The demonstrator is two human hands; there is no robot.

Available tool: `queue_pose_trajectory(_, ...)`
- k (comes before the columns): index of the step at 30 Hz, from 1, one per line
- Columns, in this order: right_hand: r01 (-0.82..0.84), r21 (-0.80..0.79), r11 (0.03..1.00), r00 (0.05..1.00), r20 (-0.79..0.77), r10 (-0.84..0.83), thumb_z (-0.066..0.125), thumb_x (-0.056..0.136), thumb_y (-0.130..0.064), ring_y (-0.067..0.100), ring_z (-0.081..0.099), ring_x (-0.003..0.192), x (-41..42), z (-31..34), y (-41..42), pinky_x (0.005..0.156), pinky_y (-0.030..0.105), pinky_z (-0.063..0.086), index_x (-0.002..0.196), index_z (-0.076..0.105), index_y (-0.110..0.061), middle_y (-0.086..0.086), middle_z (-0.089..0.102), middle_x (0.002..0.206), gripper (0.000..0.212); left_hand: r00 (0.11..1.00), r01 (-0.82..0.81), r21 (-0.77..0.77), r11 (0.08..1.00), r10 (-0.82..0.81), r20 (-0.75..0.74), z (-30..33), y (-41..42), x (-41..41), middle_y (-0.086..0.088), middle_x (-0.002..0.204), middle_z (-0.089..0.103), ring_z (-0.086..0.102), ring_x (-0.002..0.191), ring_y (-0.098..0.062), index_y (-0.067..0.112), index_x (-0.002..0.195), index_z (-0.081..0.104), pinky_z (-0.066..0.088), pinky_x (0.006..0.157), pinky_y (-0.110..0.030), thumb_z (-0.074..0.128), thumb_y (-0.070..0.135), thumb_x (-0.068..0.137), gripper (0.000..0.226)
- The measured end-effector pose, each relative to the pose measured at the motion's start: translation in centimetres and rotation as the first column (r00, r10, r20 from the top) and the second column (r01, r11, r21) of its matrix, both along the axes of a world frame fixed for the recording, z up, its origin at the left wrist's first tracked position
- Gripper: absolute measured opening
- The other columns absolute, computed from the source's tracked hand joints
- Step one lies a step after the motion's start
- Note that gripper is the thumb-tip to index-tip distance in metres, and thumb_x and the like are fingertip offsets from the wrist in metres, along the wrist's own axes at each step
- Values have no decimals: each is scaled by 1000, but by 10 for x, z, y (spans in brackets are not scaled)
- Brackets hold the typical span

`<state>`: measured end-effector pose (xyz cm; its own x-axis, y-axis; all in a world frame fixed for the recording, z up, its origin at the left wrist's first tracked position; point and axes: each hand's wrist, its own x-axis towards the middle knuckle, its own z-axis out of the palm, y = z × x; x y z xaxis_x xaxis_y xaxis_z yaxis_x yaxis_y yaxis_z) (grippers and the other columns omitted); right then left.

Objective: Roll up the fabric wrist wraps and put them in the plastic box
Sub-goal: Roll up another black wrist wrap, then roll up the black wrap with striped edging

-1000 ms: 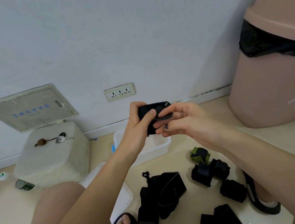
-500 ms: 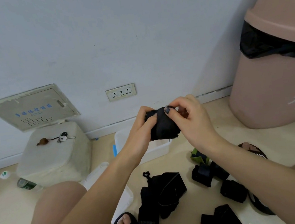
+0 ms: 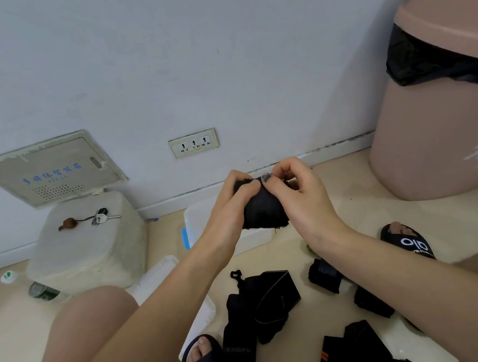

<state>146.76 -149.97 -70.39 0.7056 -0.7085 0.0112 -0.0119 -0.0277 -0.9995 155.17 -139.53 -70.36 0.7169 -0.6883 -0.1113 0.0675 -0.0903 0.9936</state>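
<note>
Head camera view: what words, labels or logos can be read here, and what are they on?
Wall panel: blue characters, too blurred to read.
Bin: pale characters, cut off.
Right slipper: white logo, like "OIO".
Flat black wrap: small print, unreadable.
Socket: no text.

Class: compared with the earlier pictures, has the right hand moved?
Yes. Measured against the wall socket, the right hand has dropped lower and now curls over the wrist wrap.

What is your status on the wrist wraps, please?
Left hand and right hand both grip black wrap, mid-roll. Held above plastic box, not in yet. Path down unobstructed.
</note>
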Motion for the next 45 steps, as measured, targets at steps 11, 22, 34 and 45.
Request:
queue_pose_trajectory(11,-116,-242,963,939,-343,27,48,106,-27,9,51,69,-18,-29,-16,55,15,36,94,63,-21,-5,61,79,20,999,49,234,971,-52,9,-28,4,-9,6,81,58,54,81,-15,19,85,54,44,76,-36,55,25,95,12)
queue_pose_trajectory(22,-665,-317,676,646,-699,307,87,71,-37,15,60,99,-57,-77,-27,86,35,52,126,54,-21,-5,63,111,67,961,258,418,871,-185,-206,-90,-11,-23,-6,101,56,58,86,-19,17,108,53,54,74,-35,43,35,107,21)
queue_pose_trajectory(34,-691,-83,718,250,-960,129,79,75,-37,27,55,106,-97,-233,-78,80,36,52,110,46,-19,4,58,109,52,864,324,865,382,-492,-106,-243,37,-2,-5,112,66,63,100,-24,21,122,50,50,86,-36,56,32,101,24)
queue_pose_trajectory(45,-798,-139,586,93,-990,-109,69,90,-32,27,46,127,-119,-323,-51,104,34,39,140,42,-13,9,46,138,60,722,170,960,224,-691,33,-309,69,-4,-13,147,33,46,124,-38,20,149,34,47,102,-45,72,35,85,76)
